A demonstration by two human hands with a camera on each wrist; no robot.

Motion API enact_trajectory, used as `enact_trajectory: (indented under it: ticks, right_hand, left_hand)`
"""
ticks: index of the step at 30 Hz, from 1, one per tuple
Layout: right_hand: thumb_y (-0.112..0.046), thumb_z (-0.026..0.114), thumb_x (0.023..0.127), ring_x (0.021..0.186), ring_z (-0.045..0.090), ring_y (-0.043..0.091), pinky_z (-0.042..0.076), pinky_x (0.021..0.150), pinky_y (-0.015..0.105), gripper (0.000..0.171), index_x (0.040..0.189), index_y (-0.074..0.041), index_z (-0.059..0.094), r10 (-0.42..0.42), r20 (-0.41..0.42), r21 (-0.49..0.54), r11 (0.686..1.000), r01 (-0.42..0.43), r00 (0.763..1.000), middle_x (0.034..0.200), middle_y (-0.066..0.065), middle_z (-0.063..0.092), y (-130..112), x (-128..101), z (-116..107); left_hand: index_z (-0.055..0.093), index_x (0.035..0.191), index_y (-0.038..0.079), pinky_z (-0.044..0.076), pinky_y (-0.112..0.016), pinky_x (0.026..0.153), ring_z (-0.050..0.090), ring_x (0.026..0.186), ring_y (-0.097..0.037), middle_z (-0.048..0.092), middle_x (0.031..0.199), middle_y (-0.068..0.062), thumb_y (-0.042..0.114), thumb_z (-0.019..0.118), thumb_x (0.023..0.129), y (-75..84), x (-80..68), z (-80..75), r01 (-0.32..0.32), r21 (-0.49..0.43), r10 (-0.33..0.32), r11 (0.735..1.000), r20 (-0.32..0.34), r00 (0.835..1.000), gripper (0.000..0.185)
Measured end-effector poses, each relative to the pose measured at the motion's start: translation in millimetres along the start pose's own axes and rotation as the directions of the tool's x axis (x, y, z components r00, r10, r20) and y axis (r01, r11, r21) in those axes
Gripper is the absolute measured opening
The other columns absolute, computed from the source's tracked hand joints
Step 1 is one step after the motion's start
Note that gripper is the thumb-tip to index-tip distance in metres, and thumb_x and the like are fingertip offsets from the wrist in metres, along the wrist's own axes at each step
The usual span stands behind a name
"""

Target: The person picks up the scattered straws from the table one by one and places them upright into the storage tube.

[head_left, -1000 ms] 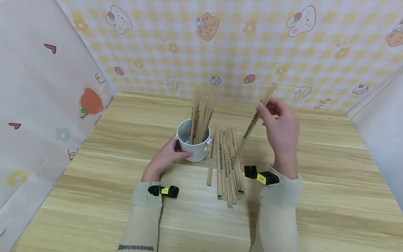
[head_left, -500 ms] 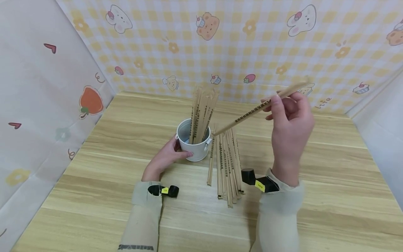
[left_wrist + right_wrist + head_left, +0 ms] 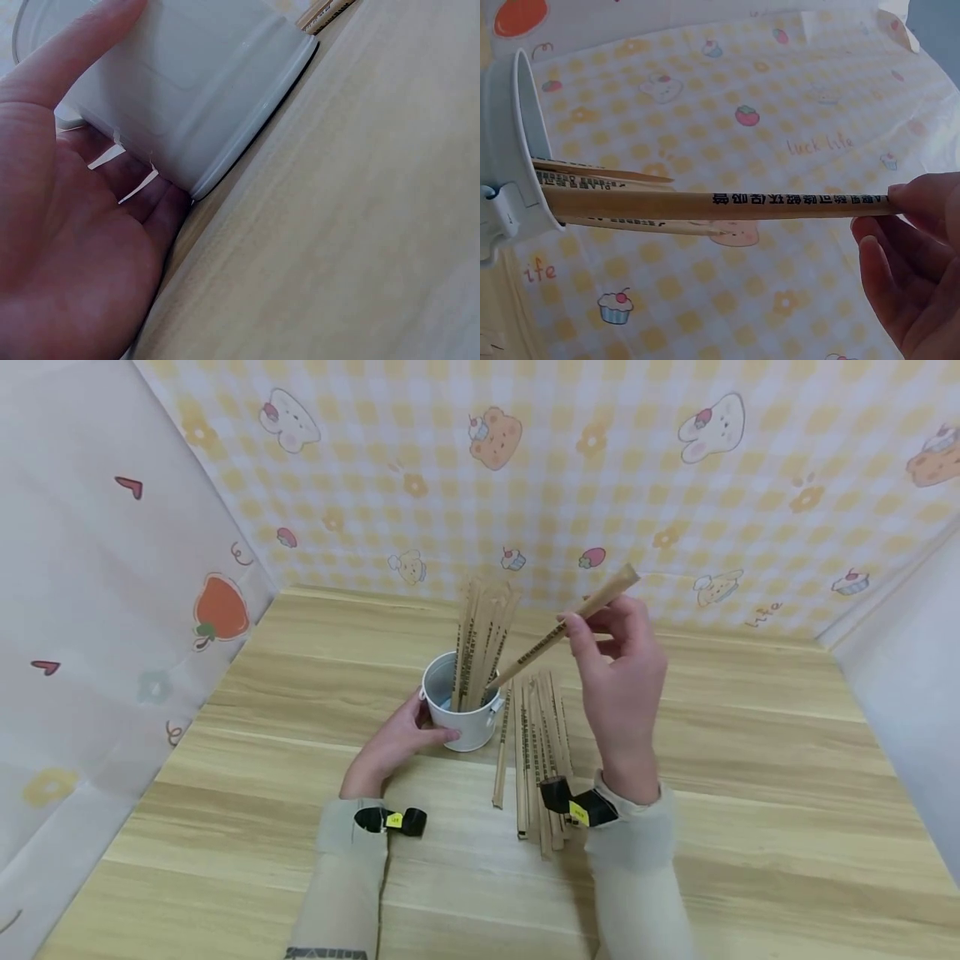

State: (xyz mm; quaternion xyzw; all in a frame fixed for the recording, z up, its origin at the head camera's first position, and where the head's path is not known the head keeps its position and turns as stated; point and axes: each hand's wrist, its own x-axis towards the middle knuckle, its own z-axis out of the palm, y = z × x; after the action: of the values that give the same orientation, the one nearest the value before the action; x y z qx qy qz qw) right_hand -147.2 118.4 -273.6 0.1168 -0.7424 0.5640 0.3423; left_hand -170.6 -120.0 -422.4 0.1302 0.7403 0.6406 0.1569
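Observation:
My left hand (image 3: 401, 735) grips a small white metal bucket (image 3: 468, 727) from its left side, thumb across the front and fingers behind, as the left wrist view also shows. Several paper-wrapped straws (image 3: 480, 643) stand upright in the bucket. Between thumb and fingers, my right hand (image 3: 622, 668) pinches one paper-wrapped straw (image 3: 536, 650) near its upper end. That straw slants down to the left, and its lower tip is at the bucket's right rim. In the right wrist view the held straw (image 3: 705, 204) overlaps the bucket opening (image 3: 532, 112).
A loose bunch of wrapped straws (image 3: 534, 752) lies on the wooden table (image 3: 750, 760) right of the bucket, partly under my right wrist. One straw (image 3: 501, 760) lies a little apart on the left. A yellow checked cloth (image 3: 420, 452) hangs behind the table.
My right hand has swung the straw from a steep slant to a flatter one, then moved left so its lower tip reaches the bucket. The left hand stays on the bucket.

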Motion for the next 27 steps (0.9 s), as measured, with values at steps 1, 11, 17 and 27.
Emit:
enact_trajectory:
  ticks: [1, 11, 17, 27]
  right_hand:
    - [-0.011, 0.063, 0.082, 0.076, 0.06, 0.016, 0.05, 0.064, 0.027, 0.024, 0.1, 0.004, 0.055, 0.003, 0.01, -0.011, 1.0, -0.003, 1.0, 0.088, 0.008, 0.062, 3.8, -0.7, 2.2]
    - [-0.027, 0.062, 0.084, 0.079, 0.06, 0.008, 0.051, 0.065, 0.025, 0.029, 0.103, -0.006, 0.057, 0.079, 0.149, -0.047, 0.996, -0.073, 0.986, 0.088, -0.001, 0.064, 59.4, -8.3, 25.6]
    - [-0.028, 0.061, 0.084, 0.08, 0.059, 0.011, 0.051, 0.063, 0.027, 0.029, 0.105, -0.008, 0.058, 0.13, 0.235, -0.132, 0.986, -0.101, 0.963, 0.089, 0.003, 0.065, 75.9, -18.5, 40.5]
    - [-0.028, 0.062, 0.084, 0.08, 0.054, 0.008, 0.047, 0.066, 0.023, 0.026, 0.101, -0.009, 0.057, 0.232, 0.335, -0.247, 0.957, -0.152, 0.913, 0.088, -0.002, 0.061, 90.2, -19.4, 51.9]
  left_hand:
    - [0.021, 0.142, 0.023, 0.024, -0.039, 0.103, 0.027, 0.128, -0.026, 0.03, 0.14, -0.007, 0.014, 0.073, 0.073, -0.2, 0.0, -0.1, -0.002, -0.001, 0.002, 1.0, 0.001, 1.0, 0.087]
    - [0.022, 0.141, 0.025, 0.027, -0.038, 0.102, 0.03, 0.127, -0.025, 0.033, 0.138, -0.005, 0.016, 0.074, 0.072, -4.2, 2.2, 0.6, -0.024, -0.003, 0.024, 1.0, 0.008, 1.0, 0.087]
    - [0.022, 0.141, 0.024, 0.026, -0.037, 0.102, 0.03, 0.127, -0.024, 0.033, 0.139, -0.004, 0.017, 0.074, 0.072, -7.5, 3.1, 1.1, 0.0, 0.005, 0.0, 1.0, 0.009, 1.0, 0.087]
    - [0.022, 0.141, 0.025, 0.024, -0.035, 0.103, 0.031, 0.126, -0.019, 0.033, 0.138, 0.0, 0.017, 0.074, 0.072, -5.0, 6.7, 1.4, -0.017, 0.009, 0.017, 1.0, -0.005, 1.0, 0.087]
